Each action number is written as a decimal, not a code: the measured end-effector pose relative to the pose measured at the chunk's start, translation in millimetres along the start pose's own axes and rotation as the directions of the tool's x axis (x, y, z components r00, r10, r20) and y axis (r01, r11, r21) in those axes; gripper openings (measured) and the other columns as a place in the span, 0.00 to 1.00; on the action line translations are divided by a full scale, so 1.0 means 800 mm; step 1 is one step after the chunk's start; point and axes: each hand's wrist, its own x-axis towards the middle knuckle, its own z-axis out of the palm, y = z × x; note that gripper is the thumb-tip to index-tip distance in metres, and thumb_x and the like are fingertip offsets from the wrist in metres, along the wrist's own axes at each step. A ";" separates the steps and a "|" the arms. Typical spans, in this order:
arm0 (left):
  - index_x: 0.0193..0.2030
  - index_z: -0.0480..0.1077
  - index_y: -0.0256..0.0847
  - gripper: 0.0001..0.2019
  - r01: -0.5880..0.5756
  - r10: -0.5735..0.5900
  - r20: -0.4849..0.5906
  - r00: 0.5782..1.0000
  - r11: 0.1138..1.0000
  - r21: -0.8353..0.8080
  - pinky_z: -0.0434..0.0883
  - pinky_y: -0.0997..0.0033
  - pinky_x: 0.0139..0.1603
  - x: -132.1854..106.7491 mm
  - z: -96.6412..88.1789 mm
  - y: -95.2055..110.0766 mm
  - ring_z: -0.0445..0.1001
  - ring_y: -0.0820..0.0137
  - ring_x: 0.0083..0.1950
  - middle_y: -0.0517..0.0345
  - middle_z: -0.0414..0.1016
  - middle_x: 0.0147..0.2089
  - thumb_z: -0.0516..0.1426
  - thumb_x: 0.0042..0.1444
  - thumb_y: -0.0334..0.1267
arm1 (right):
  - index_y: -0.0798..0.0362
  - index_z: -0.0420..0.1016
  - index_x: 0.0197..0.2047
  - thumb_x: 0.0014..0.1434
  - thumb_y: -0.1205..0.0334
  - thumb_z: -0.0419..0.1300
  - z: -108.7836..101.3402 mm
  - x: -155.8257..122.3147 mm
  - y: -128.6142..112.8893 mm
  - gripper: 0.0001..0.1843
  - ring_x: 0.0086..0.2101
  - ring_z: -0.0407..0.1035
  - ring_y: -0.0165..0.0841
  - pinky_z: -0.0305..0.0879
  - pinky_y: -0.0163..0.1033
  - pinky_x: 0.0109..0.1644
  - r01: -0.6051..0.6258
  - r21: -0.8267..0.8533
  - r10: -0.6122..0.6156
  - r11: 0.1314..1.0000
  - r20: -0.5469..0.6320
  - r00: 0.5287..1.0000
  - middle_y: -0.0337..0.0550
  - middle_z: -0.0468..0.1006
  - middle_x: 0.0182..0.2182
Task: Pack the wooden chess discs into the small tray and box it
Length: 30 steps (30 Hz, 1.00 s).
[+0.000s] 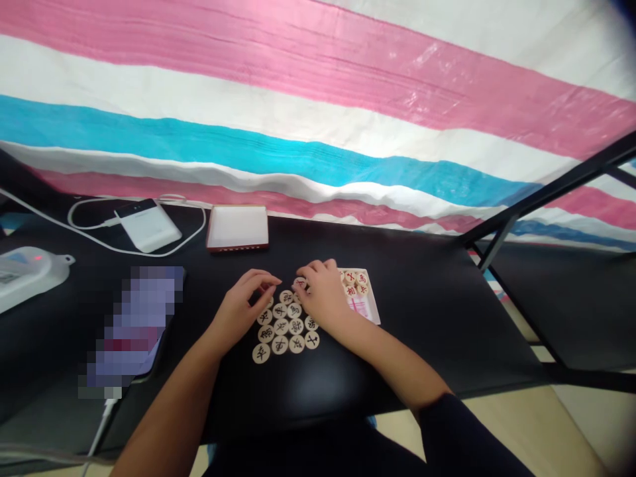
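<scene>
Hands, two. Left hand (251, 295): loosely curled, thumb near forefinger, nothing visible between them. Right hand (322, 288): fingers bent around a red-marked disc (301, 283), thumb close; firm grip or light touch, cannot tell. Dark-marked discs (279, 344): close rows on the black bench (422, 298), below and between the hands. White tray (374, 313): red-marked discs inside, beside right hand. Likely faults: crowded discs knocked askew by a stray fingertip; tray nudged by the right wrist; loosely pinched disc slipping.
</scene>
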 end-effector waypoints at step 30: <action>0.40 0.70 0.42 0.11 0.029 -0.031 0.029 0.999 0.996 0.085 0.69 0.73 0.36 -0.001 0.005 -0.011 0.70 0.71 0.35 0.56 0.69 0.41 0.51 0.56 0.43 | 0.52 0.73 0.39 0.54 0.63 0.56 -0.016 -0.081 0.113 0.09 0.39 0.62 0.38 0.59 0.44 0.46 -0.122 0.113 0.143 0.986 -0.195 0.970 0.46 0.74 0.40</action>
